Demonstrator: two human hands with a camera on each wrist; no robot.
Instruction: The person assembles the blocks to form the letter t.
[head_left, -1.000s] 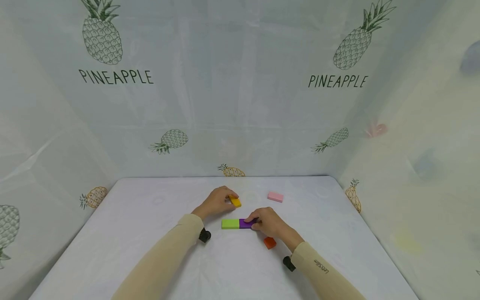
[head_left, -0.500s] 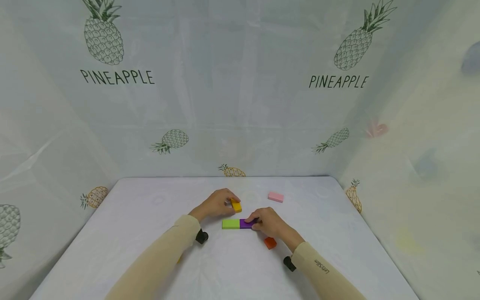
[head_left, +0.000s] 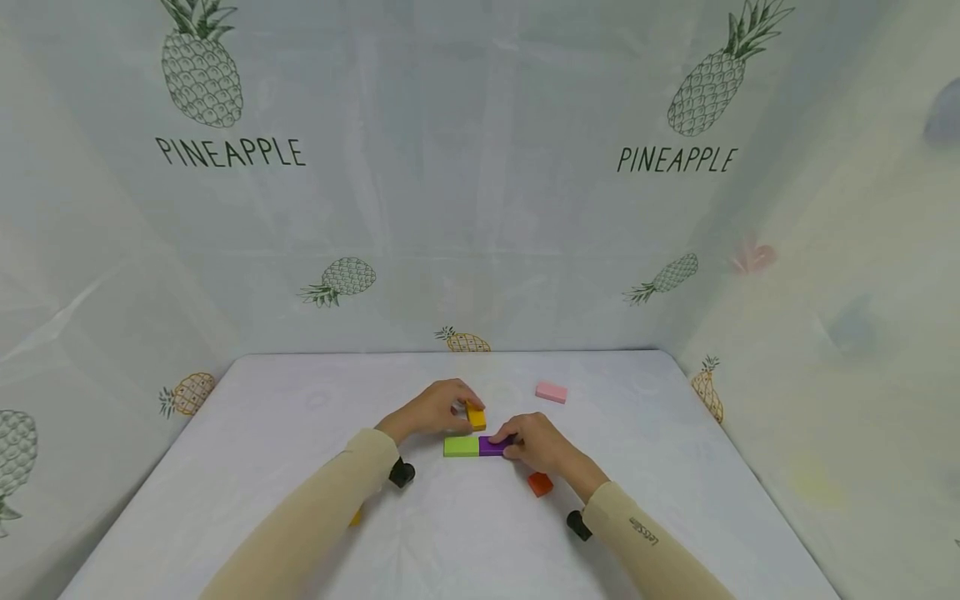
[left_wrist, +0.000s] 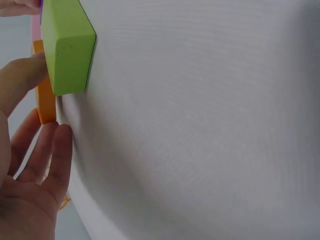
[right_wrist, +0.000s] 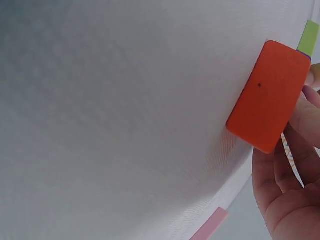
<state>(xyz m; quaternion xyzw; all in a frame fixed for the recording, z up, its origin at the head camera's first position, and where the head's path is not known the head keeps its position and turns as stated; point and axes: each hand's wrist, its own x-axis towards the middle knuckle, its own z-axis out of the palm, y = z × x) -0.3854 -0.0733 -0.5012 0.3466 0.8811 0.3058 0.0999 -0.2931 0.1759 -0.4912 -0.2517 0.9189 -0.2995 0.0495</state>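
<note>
My left hand (head_left: pixel 438 406) pinches a yellow block (head_left: pixel 477 418) between thumb and fingers, just behind a green block (head_left: pixel 461 447). In the left wrist view the green block (left_wrist: pixel 70 62) stands large in front of the pinched block (left_wrist: pixel 46 102). With its fingertips, my right hand (head_left: pixel 538 442) holds a purple block (head_left: pixel 491 447), which lies end to end with the green one on the table. Part of the purple block is hidden under those fingers. An orange-red block (head_left: pixel 540 484) lies just below my right hand and fills much of the right wrist view.
A pink block (head_left: pixel 551 392) lies farther back on the white table (head_left: pixel 645 433). Another yellow block (head_left: pixel 356 518) shows partly beside my left sleeve, mostly hidden. A pineapple-printed curtain (head_left: pixel 480 208) rises behind the table's far edge.
My left hand has brought the yellow block nearer the green and purple blocks and turned it straighter. The other yellow block has come into view by the left sleeve. The right hand stays put.
</note>
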